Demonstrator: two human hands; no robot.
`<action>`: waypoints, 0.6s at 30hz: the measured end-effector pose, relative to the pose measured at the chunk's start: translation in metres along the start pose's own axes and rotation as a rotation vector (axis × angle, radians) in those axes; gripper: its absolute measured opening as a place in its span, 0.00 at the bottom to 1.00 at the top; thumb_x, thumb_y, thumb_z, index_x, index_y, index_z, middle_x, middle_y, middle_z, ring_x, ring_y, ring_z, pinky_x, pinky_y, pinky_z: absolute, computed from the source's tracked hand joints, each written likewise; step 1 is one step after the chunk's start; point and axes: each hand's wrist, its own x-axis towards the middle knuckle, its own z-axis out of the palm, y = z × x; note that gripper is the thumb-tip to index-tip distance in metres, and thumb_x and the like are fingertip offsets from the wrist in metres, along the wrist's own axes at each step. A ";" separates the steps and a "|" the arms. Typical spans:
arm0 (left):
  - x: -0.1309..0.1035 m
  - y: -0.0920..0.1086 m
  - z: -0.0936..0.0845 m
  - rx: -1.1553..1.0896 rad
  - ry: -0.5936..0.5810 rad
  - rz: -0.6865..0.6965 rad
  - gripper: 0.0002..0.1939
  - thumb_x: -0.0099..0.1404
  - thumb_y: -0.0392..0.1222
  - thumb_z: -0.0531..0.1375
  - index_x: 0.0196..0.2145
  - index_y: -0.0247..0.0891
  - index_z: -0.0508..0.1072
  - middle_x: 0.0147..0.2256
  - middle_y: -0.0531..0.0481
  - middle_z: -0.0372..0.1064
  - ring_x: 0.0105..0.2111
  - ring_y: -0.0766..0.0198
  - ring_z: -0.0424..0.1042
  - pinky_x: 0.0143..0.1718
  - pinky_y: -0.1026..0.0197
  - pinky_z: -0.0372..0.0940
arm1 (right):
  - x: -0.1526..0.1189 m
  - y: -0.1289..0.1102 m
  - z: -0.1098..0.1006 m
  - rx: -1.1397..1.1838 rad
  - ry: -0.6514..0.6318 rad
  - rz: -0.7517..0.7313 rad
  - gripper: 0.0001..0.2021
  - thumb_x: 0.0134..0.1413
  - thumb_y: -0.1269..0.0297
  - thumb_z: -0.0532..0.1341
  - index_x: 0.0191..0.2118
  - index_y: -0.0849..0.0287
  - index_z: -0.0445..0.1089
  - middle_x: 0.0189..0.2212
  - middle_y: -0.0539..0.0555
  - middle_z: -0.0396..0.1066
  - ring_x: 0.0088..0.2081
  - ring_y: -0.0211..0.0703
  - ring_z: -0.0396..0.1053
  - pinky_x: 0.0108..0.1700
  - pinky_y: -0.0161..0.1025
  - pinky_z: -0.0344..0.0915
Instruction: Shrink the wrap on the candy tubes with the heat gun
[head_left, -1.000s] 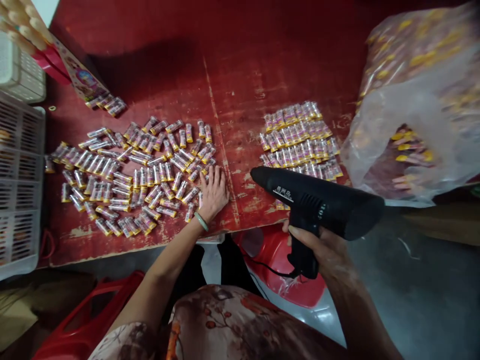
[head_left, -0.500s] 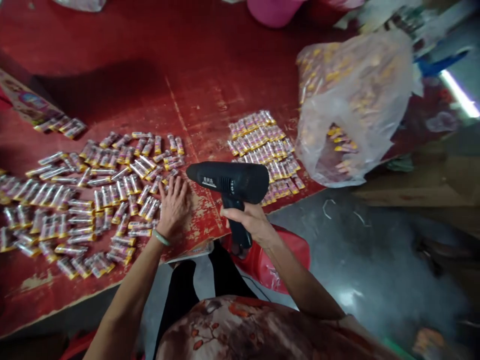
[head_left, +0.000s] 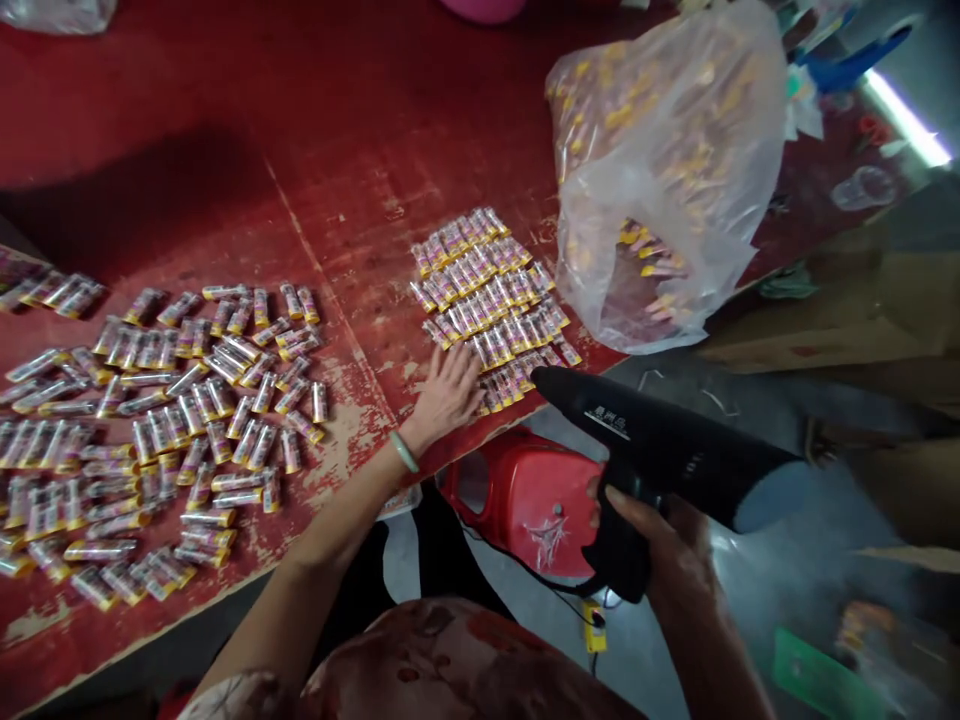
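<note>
My right hand (head_left: pixel 671 550) is wrapped round the handle of a black hair dryer (head_left: pixel 645 430), held off the table's front edge with its nozzle pointing up and left. Fingers spread, my left hand (head_left: pixel 446 395) lies at the lower left edge of a group of small wrapped tubes (head_left: pixel 491 290) set out in rows. These tubes have clear wrap and yellow ends. A larger, looser spread of the same tubes (head_left: pixel 172 420) covers the left part of the table. I cannot tell whether my left fingers press on any tube.
A translucent plastic bag (head_left: pixel 667 170) full of yellow-ended pieces stands right of the rows, its mouth facing me. The red table (head_left: pixel 337 130) has a worn front edge. Below it stands a red stool (head_left: pixel 540 510), with a cord beside it. Cardboard (head_left: pixel 847 310) lies at the right.
My left hand has moved right, from the loose tubes to the rows. My right hand has swung the hair dryer right, off the table, with its nozzle now tilted upward. The view has shifted right.
</note>
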 end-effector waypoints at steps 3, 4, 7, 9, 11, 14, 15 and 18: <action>0.039 0.024 0.025 -0.005 -0.053 0.124 0.29 0.75 0.51 0.47 0.66 0.32 0.61 0.68 0.36 0.55 0.70 0.48 0.51 0.72 0.40 0.45 | -0.001 0.003 -0.005 0.033 0.030 -0.024 0.22 0.37 0.54 0.76 0.38 0.60 0.77 0.30 0.55 0.76 0.26 0.45 0.73 0.27 0.37 0.73; 0.045 0.028 0.030 0.000 -0.067 0.148 0.29 0.75 0.51 0.47 0.65 0.32 0.63 0.67 0.36 0.56 0.69 0.48 0.52 0.71 0.38 0.45 | 0.000 0.004 -0.007 0.036 0.043 -0.032 0.21 0.37 0.54 0.76 0.38 0.59 0.77 0.32 0.55 0.77 0.27 0.45 0.74 0.27 0.38 0.73; 0.047 0.029 0.035 0.023 -0.085 0.172 0.28 0.74 0.51 0.49 0.64 0.33 0.64 0.66 0.35 0.58 0.68 0.46 0.54 0.71 0.33 0.42 | 0.002 0.005 -0.011 0.051 0.061 -0.008 0.21 0.35 0.55 0.77 0.37 0.59 0.77 0.31 0.55 0.77 0.27 0.45 0.74 0.27 0.37 0.73; 0.037 0.026 0.033 0.035 -0.087 0.161 0.26 0.73 0.48 0.49 0.63 0.33 0.65 0.64 0.35 0.60 0.68 0.46 0.55 0.71 0.31 0.39 | 0.003 0.003 -0.012 0.073 0.045 0.013 0.21 0.35 0.56 0.77 0.37 0.59 0.77 0.30 0.54 0.77 0.26 0.44 0.73 0.28 0.37 0.73; 0.025 0.022 0.028 0.043 -0.095 0.131 0.24 0.73 0.46 0.49 0.60 0.32 0.67 0.62 0.35 0.63 0.68 0.47 0.55 0.71 0.30 0.36 | 0.003 0.000 -0.011 0.083 0.004 0.015 0.19 0.38 0.56 0.76 0.37 0.58 0.76 0.29 0.53 0.76 0.26 0.43 0.72 0.27 0.37 0.72; 0.005 0.015 0.021 0.053 -0.110 0.098 0.22 0.72 0.45 0.49 0.57 0.32 0.70 0.63 0.36 0.62 0.68 0.47 0.54 0.71 0.29 0.35 | 0.001 -0.006 -0.006 0.029 -0.070 -0.002 0.16 0.44 0.54 0.74 0.36 0.58 0.76 0.26 0.52 0.74 0.24 0.42 0.70 0.26 0.36 0.70; -0.001 0.012 0.017 0.055 -0.116 0.097 0.22 0.72 0.45 0.50 0.57 0.32 0.70 0.64 0.36 0.61 0.68 0.47 0.53 0.71 0.29 0.35 | 0.000 -0.007 -0.004 0.001 -0.087 -0.003 0.16 0.44 0.54 0.73 0.36 0.58 0.77 0.25 0.52 0.74 0.24 0.42 0.70 0.26 0.36 0.69; -0.021 -0.001 0.007 0.066 -0.135 0.098 0.21 0.72 0.44 0.51 0.56 0.32 0.71 0.64 0.35 0.60 0.69 0.46 0.52 0.71 0.28 0.35 | -0.002 -0.008 0.007 -0.087 -0.138 0.017 0.17 0.44 0.52 0.73 0.36 0.59 0.78 0.25 0.53 0.74 0.24 0.44 0.71 0.25 0.38 0.69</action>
